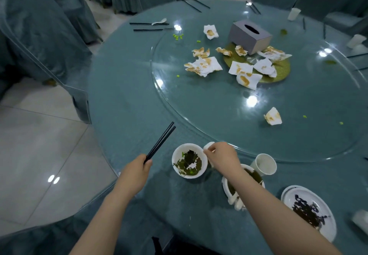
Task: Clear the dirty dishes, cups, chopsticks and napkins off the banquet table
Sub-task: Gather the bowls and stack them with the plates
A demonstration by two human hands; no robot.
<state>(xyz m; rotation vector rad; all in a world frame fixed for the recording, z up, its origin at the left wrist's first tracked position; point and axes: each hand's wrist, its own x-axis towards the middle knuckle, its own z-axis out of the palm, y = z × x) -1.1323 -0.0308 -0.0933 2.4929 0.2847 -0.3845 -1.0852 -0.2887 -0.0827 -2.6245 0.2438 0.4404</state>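
My left hand (137, 170) grips a pair of black chopsticks (162, 140) that point up and to the right over the table's near edge. My right hand (220, 158) pinches a small white spoon (208, 147) just beside the rim of a white bowl (176, 155) with green leftovers. Under my right forearm stands a second dirty white bowl (229, 192), partly hidden. To its right are a white paper cup (264, 164) and a white plate (326, 227) with dark scraps. Stained napkins (205, 65) lie scattered on the glass turntable (219, 115).
A grey tissue box (249, 36) stands mid-turntable. More black chopsticks (148, 27), a white spoon (159, 22) and cups (293, 14) lie along the far rim. Green peas (177, 37) are strewn about. Covered chairs (39, 36) ring the table on the left.
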